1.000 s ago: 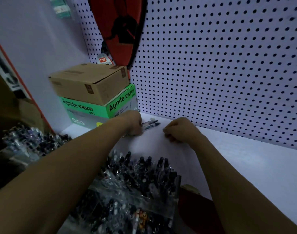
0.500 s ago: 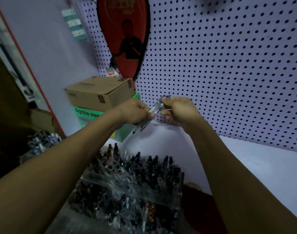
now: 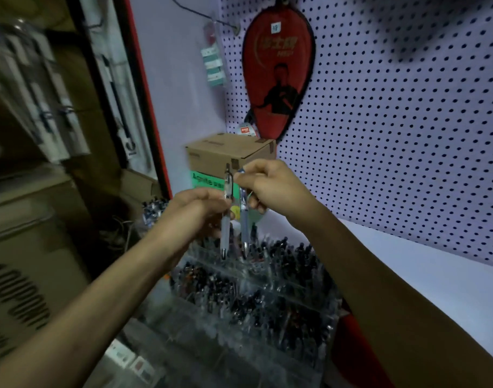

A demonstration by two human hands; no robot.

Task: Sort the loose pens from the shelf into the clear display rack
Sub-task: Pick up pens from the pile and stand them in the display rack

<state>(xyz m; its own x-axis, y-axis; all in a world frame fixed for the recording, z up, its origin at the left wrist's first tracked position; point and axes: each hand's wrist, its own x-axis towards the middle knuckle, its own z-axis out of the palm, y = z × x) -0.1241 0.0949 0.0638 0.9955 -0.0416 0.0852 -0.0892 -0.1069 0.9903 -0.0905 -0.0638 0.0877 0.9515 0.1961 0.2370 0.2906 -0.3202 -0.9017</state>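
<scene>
Change: both hands have risen from the white shelf (image 3: 424, 278), where they were gathering pens a second ago, and now hold the pens upright in the air over the clear display rack (image 3: 267, 301).
Left hand (image 3: 196, 207): fingers curled round the upper barrel of the left pen (image 3: 226, 219), a clear-bodied pen with a pale grip, tip down.
Right hand (image 3: 270, 186): fingers pinching the top of the right pen (image 3: 243, 222), which hangs just beside the first, also tip down.
Pens: both tips end just above the rack's back row, not touching it as far as can be told.
Rack: tiered, crowded with dark-capped pens, standing at the shelf's front edge.
Background: cardboard box (image 3: 231, 154) stacked on a green box (image 3: 204, 182) in the corner; a red paddle case (image 3: 278, 71) hangs on the pegboard (image 3: 407, 121).
</scene>
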